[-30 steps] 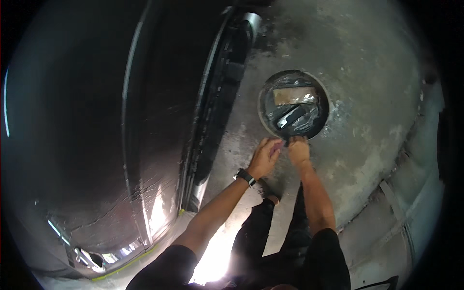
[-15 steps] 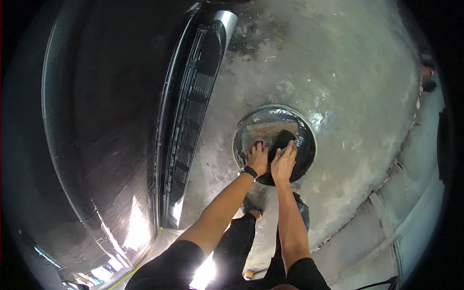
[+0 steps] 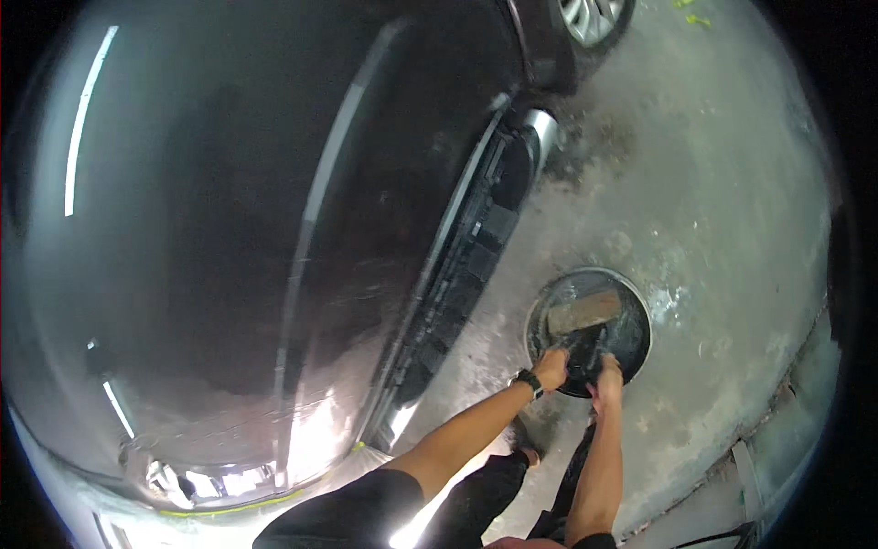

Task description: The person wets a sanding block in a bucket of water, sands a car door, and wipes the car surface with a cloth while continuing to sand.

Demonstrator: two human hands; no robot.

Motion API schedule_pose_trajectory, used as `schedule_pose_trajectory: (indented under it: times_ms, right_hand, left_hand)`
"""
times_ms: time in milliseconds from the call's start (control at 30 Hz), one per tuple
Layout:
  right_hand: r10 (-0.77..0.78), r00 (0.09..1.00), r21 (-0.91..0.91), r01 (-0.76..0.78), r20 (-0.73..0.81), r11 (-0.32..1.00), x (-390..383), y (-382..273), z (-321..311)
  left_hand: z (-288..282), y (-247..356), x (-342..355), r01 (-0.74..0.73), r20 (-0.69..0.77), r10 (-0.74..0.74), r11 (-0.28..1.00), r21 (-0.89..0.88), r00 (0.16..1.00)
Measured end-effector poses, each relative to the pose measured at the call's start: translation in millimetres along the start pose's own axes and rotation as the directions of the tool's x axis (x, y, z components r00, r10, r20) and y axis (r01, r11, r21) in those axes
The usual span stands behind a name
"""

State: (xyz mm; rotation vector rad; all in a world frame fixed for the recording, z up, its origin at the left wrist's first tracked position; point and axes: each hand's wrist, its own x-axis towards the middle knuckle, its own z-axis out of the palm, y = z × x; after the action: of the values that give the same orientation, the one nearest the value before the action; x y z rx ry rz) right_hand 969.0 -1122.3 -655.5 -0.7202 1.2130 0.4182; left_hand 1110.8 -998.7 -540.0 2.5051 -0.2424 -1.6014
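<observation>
A round basin [image 3: 648, 322] of dark water stands on the floor in front of me. Both my hands reach into it over its near half. Between them is a black, wet-looking piece [image 3: 585, 351]; I cannot tell whether it is cloth or sponge. My left hand [image 3: 551, 368], with a black watch [image 3: 529, 382] at the wrist, is closed on its left side. Curled round the right side is my right hand [image 3: 609, 377], its fingertips partly hidden. Just beyond them a tan, oblong block [image 3: 583, 312] lies in the basin.
A dark car body [image 3: 229, 229] fills the left, with a black side step [image 3: 480, 247] along its lower edge and a wheel [image 3: 590, 18] at the top. Grey, stained concrete floor [image 3: 732, 229] surrounds the basin. A pale wall [image 3: 796, 430] runs along the right.
My view has swung left, showing more of the car. My hands, earlier spread flat in the basin, have closed on the black piece. The tan block now shows more plainly.
</observation>
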Motion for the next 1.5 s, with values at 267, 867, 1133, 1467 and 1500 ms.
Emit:
schedule_pose_trajectory:
  times_ms: [267,867,1133,1467,1500]
  right_hand:
    - [-0.409,0.908,0.480,0.320,0.091,0.817,-260,-134,99]
    - [-0.928,-0.209,-0.058,0.969,0.309,-0.238,-483,-304,436]
    - [-0.969,-0.183,-0.038,0.981,0.164,-0.192,-475,-318,452]
    - [-0.994,-0.035,-0.043,0.998,0.104,-0.040,-496,-375,464]
    - [-0.997,-0.031,-0.039,0.999,0.067,-0.034,-497,-374,468]
  left_hand:
    - [-200,66,-352,-0.413,-0.437,0.238,0.834,-0.366,0.867]
    - [-480,-33,-698,0.319,-0.599,0.655,0.507,0.801,0.461]
    - [-496,-39,-686,0.292,-0.565,0.708,0.484,0.825,0.423]
    - [-499,-25,-679,0.245,-0.567,0.722,0.512,0.823,0.398]
    - [-499,-24,-678,0.245,-0.564,0.723,0.508,0.826,0.399]
